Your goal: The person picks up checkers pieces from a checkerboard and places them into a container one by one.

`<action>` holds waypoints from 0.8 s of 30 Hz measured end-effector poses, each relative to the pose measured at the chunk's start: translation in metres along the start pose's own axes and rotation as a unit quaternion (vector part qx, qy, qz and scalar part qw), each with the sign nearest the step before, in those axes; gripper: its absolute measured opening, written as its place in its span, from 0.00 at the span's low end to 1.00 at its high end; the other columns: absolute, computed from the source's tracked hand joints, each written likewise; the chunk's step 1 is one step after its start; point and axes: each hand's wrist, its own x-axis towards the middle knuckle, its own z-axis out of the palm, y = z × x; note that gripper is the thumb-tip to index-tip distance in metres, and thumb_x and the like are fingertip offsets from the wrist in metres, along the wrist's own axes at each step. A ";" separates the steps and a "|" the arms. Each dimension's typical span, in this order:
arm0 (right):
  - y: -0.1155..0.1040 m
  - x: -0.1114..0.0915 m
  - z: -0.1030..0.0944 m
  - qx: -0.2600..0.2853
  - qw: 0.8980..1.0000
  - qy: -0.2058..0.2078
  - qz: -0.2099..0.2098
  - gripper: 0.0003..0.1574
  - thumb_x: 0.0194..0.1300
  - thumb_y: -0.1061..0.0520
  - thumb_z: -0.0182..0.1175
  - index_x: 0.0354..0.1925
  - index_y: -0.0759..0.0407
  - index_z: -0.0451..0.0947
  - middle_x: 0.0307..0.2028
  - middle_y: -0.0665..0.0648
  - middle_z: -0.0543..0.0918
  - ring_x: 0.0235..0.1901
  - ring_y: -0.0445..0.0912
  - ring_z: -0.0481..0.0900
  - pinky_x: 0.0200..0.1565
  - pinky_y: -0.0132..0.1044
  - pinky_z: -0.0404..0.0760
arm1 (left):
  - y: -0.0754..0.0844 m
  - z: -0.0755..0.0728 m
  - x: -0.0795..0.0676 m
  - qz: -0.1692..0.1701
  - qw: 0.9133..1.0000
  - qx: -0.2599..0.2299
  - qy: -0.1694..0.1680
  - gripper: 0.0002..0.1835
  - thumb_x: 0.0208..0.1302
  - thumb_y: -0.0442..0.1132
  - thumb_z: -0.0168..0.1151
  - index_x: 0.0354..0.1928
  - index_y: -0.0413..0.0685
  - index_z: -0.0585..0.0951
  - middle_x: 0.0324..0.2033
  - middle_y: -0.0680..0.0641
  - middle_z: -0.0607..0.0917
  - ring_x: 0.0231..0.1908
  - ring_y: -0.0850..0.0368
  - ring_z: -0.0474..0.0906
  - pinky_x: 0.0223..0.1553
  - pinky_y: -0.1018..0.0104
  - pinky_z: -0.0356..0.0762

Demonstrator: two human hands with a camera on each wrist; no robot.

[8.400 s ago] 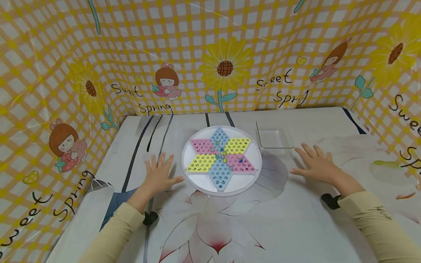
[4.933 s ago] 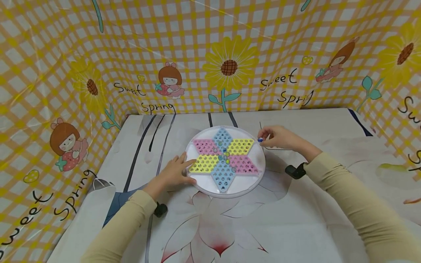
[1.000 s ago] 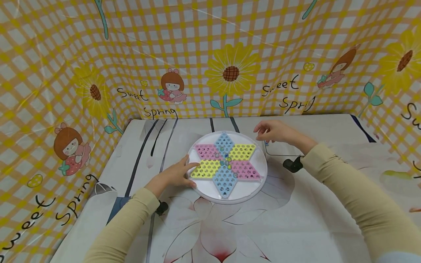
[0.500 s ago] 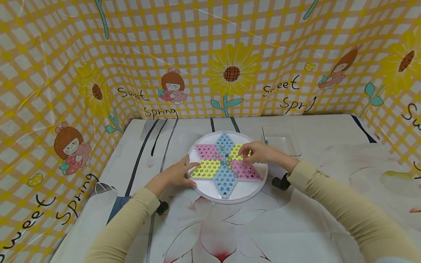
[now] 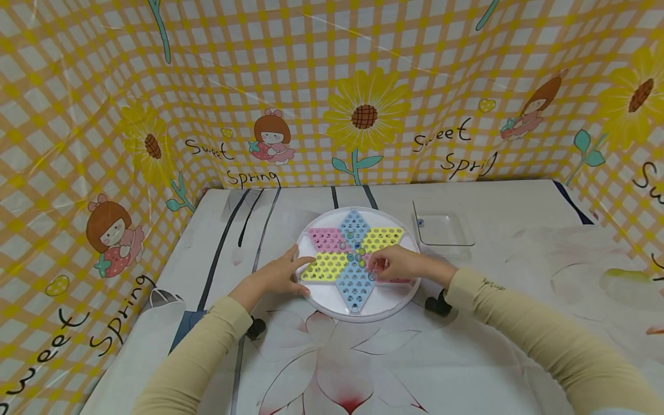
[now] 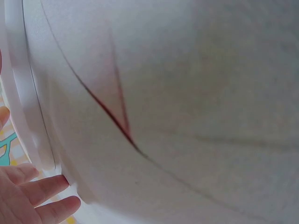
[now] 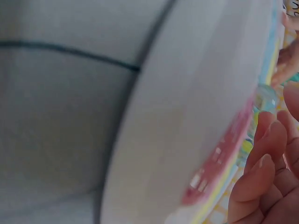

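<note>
A round white Chinese checkers board [image 5: 381,300] carries a star of pink, yellow and blue fields. Several glass marbles lie around its centre, and a clear marble [image 5: 371,276] sits nearer me at the pink field's edge. My right hand [image 5: 396,264] is over the right pink field, fingers loosely bent, tips close to that clear marble; in the right wrist view the marble [image 7: 266,96] shows just beyond the fingertips. No grip on it is visible. My left hand [image 5: 275,275] rests with spread fingers at the board's left rim; the left wrist view shows several fingers [image 6: 44,191] there.
A clear open box [image 5: 448,230] stands behind and right of the board, with a blue marble [image 5: 421,222] inside. A checked cloth [image 5: 306,75] rises behind the table. A white and blue item [image 5: 163,302] lies at the left edge.
A blue marble went from the right pink field into the clear box, carried by my right hand. That hand has since come back over the board. My left hand moved to the rim earlier.
</note>
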 end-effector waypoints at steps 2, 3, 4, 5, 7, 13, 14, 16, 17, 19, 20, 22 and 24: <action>0.001 0.000 0.003 0.002 1.000 -0.003 -0.003 0.12 0.53 0.66 0.62 0.39 0.63 0.78 0.26 0.51 0.75 0.28 0.41 0.69 0.31 0.28 0.71 | 0.001 0.000 0.000 -0.003 1.000 0.001 -0.002 0.43 0.47 0.59 0.66 0.67 0.66 0.61 0.70 0.37 0.42 0.53 0.44 0.72 0.54 0.50 0.69; 0.001 0.000 0.004 0.006 1.000 -0.003 -0.003 0.12 0.52 0.66 0.62 0.39 0.63 0.77 0.26 0.51 0.75 0.28 0.41 0.69 0.30 0.27 0.71 | 0.001 0.000 0.000 -0.003 1.000 0.001 -0.002 0.43 0.48 0.58 0.66 0.67 0.66 0.61 0.70 0.36 0.42 0.53 0.44 0.72 0.54 0.50 0.69; 0.001 0.000 0.006 0.010 1.000 -0.002 -0.002 0.13 0.52 0.66 0.62 0.39 0.64 0.77 0.26 0.51 0.74 0.27 0.41 0.69 0.30 0.27 0.71 | 0.001 -0.001 -0.001 -0.004 1.000 0.001 -0.002 0.43 0.48 0.58 0.66 0.67 0.65 0.61 0.70 0.36 0.42 0.52 0.45 0.72 0.54 0.50 0.69; 0.002 0.000 0.007 0.012 1.000 0.000 -0.003 0.14 0.52 0.67 0.62 0.40 0.64 0.77 0.25 0.51 0.74 0.27 0.41 0.69 0.30 0.27 0.71 | 0.001 -0.001 -0.001 -0.005 1.000 0.001 -0.003 0.43 0.48 0.58 0.66 0.67 0.65 0.61 0.70 0.36 0.42 0.52 0.45 0.72 0.53 0.51 0.69; 0.002 0.000 0.010 0.012 1.000 0.007 -0.004 0.13 0.51 0.67 0.62 0.39 0.65 0.77 0.25 0.51 0.74 0.27 0.40 0.68 0.29 0.26 0.71 | 0.001 -0.001 -0.001 -0.006 1.000 -0.001 -0.005 0.43 0.48 0.58 0.66 0.67 0.65 0.61 0.70 0.36 0.42 0.49 0.47 0.74 0.52 0.52 0.70; 0.004 0.003 0.016 0.005 1.000 0.029 -0.002 0.11 0.51 0.68 0.61 0.37 0.65 0.77 0.22 0.50 0.73 0.25 0.39 0.67 0.27 0.25 0.69 | 0.002 -0.001 -0.001 -0.005 1.000 -0.001 -0.005 0.43 0.47 0.58 0.67 0.67 0.66 0.61 0.70 0.36 0.42 0.40 0.55 0.77 0.49 0.55 0.72; 0.005 0.004 0.016 0.006 1.000 0.031 0.000 0.11 0.51 0.68 0.61 0.37 0.65 0.77 0.22 0.50 0.73 0.24 0.39 0.67 0.27 0.25 0.68 | 0.002 -0.001 -0.001 -0.005 1.000 -0.001 -0.003 0.43 0.47 0.58 0.67 0.67 0.66 0.61 0.70 0.36 0.42 0.41 0.54 0.77 0.49 0.55 0.72; 0.005 0.004 0.017 0.004 0.999 0.033 0.005 0.10 0.52 0.68 0.61 0.36 0.64 0.77 0.22 0.50 0.73 0.24 0.39 0.67 0.27 0.25 0.68 | 0.003 -0.002 -0.001 -0.007 1.000 0.000 -0.002 0.43 0.47 0.58 0.67 0.67 0.66 0.61 0.70 0.36 0.42 0.46 0.50 0.76 0.51 0.52 0.71; 0.005 0.004 0.017 0.003 0.999 0.033 0.008 0.10 0.52 0.68 0.61 0.36 0.64 0.77 0.22 0.50 0.73 0.24 0.40 0.67 0.27 0.25 0.68 | 0.003 -0.001 -0.001 -0.007 1.000 0.000 -0.002 0.42 0.48 0.58 0.67 0.67 0.66 0.61 0.70 0.36 0.42 0.50 0.47 0.74 0.52 0.51 0.70; 0.004 0.004 0.018 0.002 0.999 0.034 0.009 0.09 0.52 0.68 0.61 0.36 0.63 0.77 0.22 0.50 0.73 0.24 0.40 0.67 0.27 0.26 0.68 | 0.003 -0.001 -0.001 -0.008 1.000 -0.001 -0.001 0.42 0.48 0.58 0.67 0.67 0.66 0.61 0.70 0.36 0.42 0.56 0.42 0.69 0.54 0.48 0.68; 0.004 0.005 0.018 0.002 0.999 0.035 0.009 0.09 0.52 0.68 0.61 0.36 0.63 0.77 0.22 0.50 0.73 0.25 0.40 0.67 0.27 0.26 0.68 | 0.002 -0.001 -0.001 -0.009 1.000 -0.001 -0.001 0.42 0.48 0.57 0.67 0.67 0.66 0.61 0.70 0.36 0.42 0.58 0.39 0.67 0.55 0.47 0.67; 0.005 0.005 0.018 0.000 0.999 0.035 0.005 0.09 0.52 0.68 0.61 0.35 0.64 0.77 0.22 0.50 0.73 0.25 0.40 0.67 0.27 0.26 0.68 | 0.002 0.000 -0.001 -0.008 1.000 -0.001 -0.002 0.42 0.48 0.58 0.67 0.67 0.66 0.61 0.70 0.36 0.42 0.60 0.37 0.63 0.56 0.46 0.66; 0.005 0.005 0.018 0.000 0.999 0.035 -0.001 0.09 0.52 0.68 0.61 0.35 0.64 0.77 0.22 0.50 0.73 0.25 0.40 0.67 0.27 0.26 0.68 | 0.001 0.000 0.000 -0.009 1.000 0.001 -0.004 0.42 0.48 0.58 0.66 0.67 0.66 0.61 0.70 0.37 0.42 0.61 0.38 0.63 0.56 0.47 0.66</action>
